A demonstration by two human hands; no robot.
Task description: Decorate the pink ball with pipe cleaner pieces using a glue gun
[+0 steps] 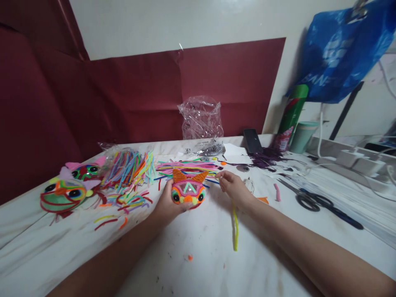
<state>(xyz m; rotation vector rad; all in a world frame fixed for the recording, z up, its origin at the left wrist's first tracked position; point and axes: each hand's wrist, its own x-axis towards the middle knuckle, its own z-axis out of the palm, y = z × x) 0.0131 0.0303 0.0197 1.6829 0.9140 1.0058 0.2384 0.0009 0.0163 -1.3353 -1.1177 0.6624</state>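
My left hand [168, 204] is closed around the side of a small animal-face craft [189, 190], made of bright pipe cleaners. It has orange ears, a pink band, round black eyes and a pale zigzag on its forehead. Just to its right, my right hand [231, 186] is pinched, with a yellow pipe cleaner [236, 233] hanging down from it over the table. The tip between the fingers is small and hard to see. Two similar faces, one green and orange [63, 196] and one pink [85, 170], lie at the left.
Bundled pipe cleaners [128, 165] and loose cut pieces [133, 200] lie left of centre, with longer strips [188, 166] behind the craft. Scissors [309, 202] rest at the right. Farther back are a phone [253, 141], purple yarn [267, 161], a green cup [305, 137] and a clear plastic bag [202, 119].
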